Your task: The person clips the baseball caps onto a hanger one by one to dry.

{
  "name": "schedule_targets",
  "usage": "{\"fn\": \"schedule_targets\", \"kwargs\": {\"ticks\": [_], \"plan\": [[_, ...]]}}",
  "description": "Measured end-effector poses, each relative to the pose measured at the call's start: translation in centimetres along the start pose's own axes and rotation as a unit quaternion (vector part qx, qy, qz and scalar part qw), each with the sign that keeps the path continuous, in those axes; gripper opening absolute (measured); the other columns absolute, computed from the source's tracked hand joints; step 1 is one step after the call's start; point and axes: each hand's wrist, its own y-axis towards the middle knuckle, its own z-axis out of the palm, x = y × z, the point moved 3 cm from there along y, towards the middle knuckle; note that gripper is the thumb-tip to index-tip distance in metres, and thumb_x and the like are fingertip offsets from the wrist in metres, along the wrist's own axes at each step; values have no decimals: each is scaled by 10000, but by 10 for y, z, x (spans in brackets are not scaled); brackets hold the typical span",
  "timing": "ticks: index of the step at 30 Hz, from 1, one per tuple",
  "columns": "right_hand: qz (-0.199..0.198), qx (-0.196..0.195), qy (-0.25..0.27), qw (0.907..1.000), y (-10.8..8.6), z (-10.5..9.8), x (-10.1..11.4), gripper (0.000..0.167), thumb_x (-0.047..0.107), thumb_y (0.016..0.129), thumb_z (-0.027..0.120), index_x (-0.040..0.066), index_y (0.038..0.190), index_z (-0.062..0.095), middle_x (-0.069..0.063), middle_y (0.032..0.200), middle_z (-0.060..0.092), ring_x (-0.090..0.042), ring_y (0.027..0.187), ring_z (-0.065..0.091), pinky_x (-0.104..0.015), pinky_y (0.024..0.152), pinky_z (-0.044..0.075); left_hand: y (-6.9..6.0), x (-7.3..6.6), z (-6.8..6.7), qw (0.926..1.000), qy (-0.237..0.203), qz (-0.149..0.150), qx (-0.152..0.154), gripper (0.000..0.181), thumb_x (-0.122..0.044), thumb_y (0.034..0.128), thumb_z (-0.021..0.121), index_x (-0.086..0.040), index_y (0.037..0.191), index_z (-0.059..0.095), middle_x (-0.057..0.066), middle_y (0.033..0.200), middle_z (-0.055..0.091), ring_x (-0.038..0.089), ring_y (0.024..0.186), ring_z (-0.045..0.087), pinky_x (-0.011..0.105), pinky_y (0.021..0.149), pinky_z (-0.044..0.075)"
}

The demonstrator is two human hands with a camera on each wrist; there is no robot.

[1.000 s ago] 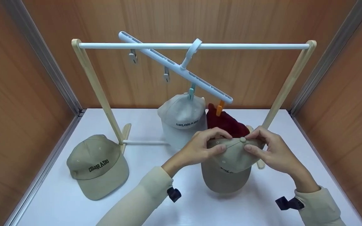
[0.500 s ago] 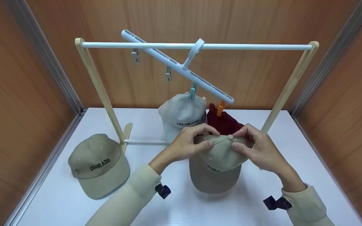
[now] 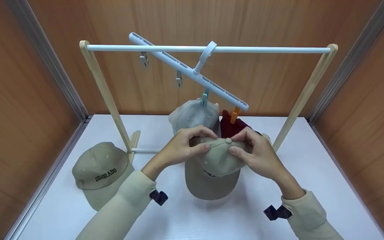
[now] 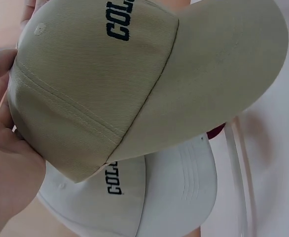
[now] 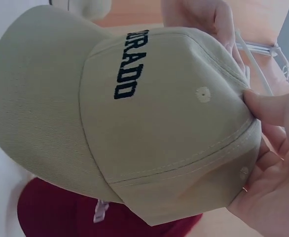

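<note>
My left hand [image 3: 182, 146] and right hand [image 3: 260, 156] pinch the crown of a khaki baseball cap [image 3: 218, 161] on either side of its top button. The cap hangs brim down in front of the rack, its dark lettering partly visible in the right wrist view. Behind it a pale grey baseball cap [image 3: 192, 115] hangs from a teal clip [image 3: 204, 99]. A dark red cap [image 3: 229, 128], partly covered by the held cap and right hand, hangs from an orange clip [image 3: 234, 115]. Both clips belong to a pale blue hanger [image 3: 192, 71]. Two grey clips [image 3: 179, 80] on its left half hold nothing.
The hanger hooks over the white rail [image 3: 262, 49] of a rack with wooden legs [image 3: 103, 90]. A second khaki cap [image 3: 100, 166] lies on the white table [image 3: 192, 223] at left, partly covered by my left sleeve. Wood-grain panels [image 3: 272, 23] enclose the table.
Both hands have carried the held cap leftward and slightly up, from before the red cap to below the grey cap. The grip looks unchanged. The hanger stays in place.
</note>
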Motion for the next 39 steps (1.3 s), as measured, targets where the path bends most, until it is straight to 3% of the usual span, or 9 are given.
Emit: {"fn": "schedule_targets", "kwargs": {"ticks": [9, 20, 30, 39], "plan": [[99, -156, 197, 9996, 9, 16, 3, 264, 47, 943, 801, 68, 1178, 682, -45, 1118, 692, -203, 1033, 660, -241, 972, 564, -8, -1, -17, 9996, 131, -158, -206, 278, -240, 1020, 704, -185, 1292, 716, -46, 1240, 698, 172, 1108, 617, 339, 955, 565], [97, -251, 374, 9989, 24, 31, 11, 275, 77, 957, 795, 67, 1200, 666, -45, 1144, 698, -213, 1066, 663, -300, 1006, 568, -13, -5, -38, 9985, 344, -151, -389, 262, -228, 1017, 703, -201, 1276, 727, -58, 1229, 708, 178, 1102, 620, 353, 946, 568], [61, -187, 534, 9984, 41, 46, 18, 278, 97, 972, 783, 63, 1220, 663, -44, 1162, 706, -214, 1095, 668, -337, 1041, 559, -18, -4, -59, 9963, 388, -407, -643, 268, -206, 1010, 706, -183, 1275, 736, 3, 1217, 698, 226, 1090, 623, 363, 928, 579], [166, -75, 674, 9976, 54, 59, 24, 275, 145, 985, 776, 91, 1230, 663, -31, 1188, 688, -205, 1117, 659, -328, 1058, 548, -24, -2, -77, 9950, 489, -331, -802, 263, -192, 995, 695, -166, 1254, 737, -6, 1181, 703, 217, 1019, 606, 324, 850, 522]]}}
